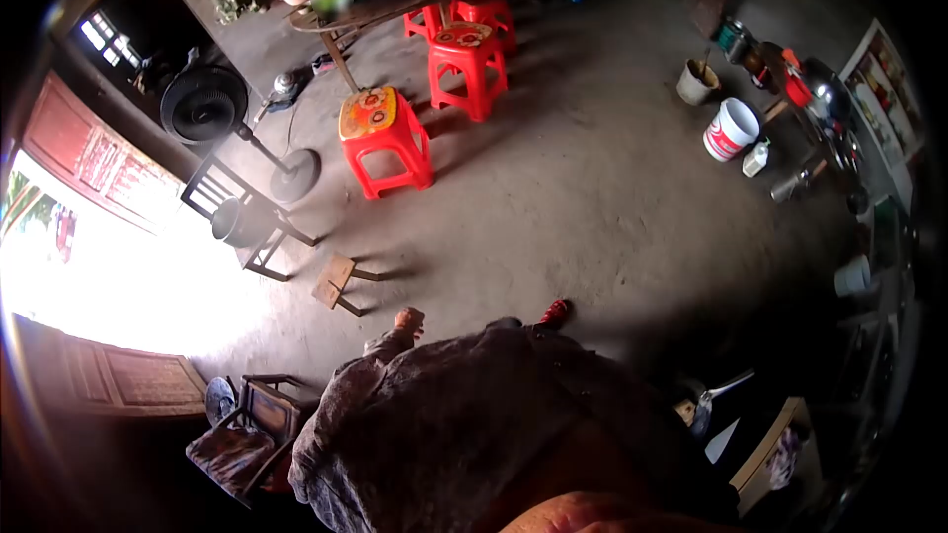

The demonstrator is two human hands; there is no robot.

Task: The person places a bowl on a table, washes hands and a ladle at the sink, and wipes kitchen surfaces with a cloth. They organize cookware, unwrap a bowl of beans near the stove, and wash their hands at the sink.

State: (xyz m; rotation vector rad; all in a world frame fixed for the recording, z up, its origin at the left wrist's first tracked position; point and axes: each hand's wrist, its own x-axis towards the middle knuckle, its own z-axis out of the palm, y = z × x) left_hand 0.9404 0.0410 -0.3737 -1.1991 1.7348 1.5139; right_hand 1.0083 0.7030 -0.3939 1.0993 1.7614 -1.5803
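Observation:
My left hand (pixel 409 322) hangs at the end of a dark patterned sleeve, low in the middle of the view. Its fingers look curled, but it is too small to tell whether anything is in them. The nearest thing to it is a small wooden stool (pixel 336 279) on the floor, up and to the left, apart from the hand. One foot in a red shoe (pixel 556 314) shows past my clothing. My right hand is not in the frame.
Ahead stand red plastic stools (pixel 390 160) by a round table (pixel 370 5) with bowls and jars. On the left are a standing fan (pixel 204 104), a chair holding a pot (pixel 235 224) and a bright doorway. Buckets (pixel 731 128) stand at the right.

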